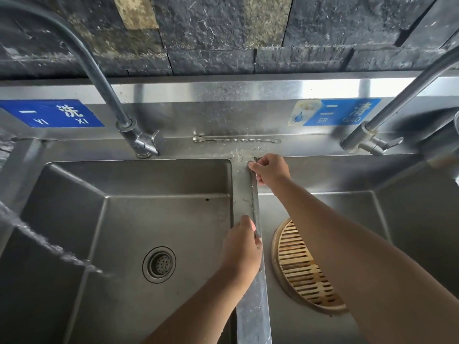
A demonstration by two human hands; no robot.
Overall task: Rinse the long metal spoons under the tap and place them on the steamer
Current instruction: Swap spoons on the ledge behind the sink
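A long twisted metal spoon lies along the steel divider between the two basins. My right hand pinches its far end, where the small bowl shows. My left hand grips its near end. A second long spoon lies flat on the back ledge, bowl to the left. The round bamboo steamer sits in the right basin, partly under my right forearm.
The left tap stands behind the left basin, whose drain is in the floor. A stream of water crosses the left edge. The right tap rises at the back right. Water drops lie on the ledge.
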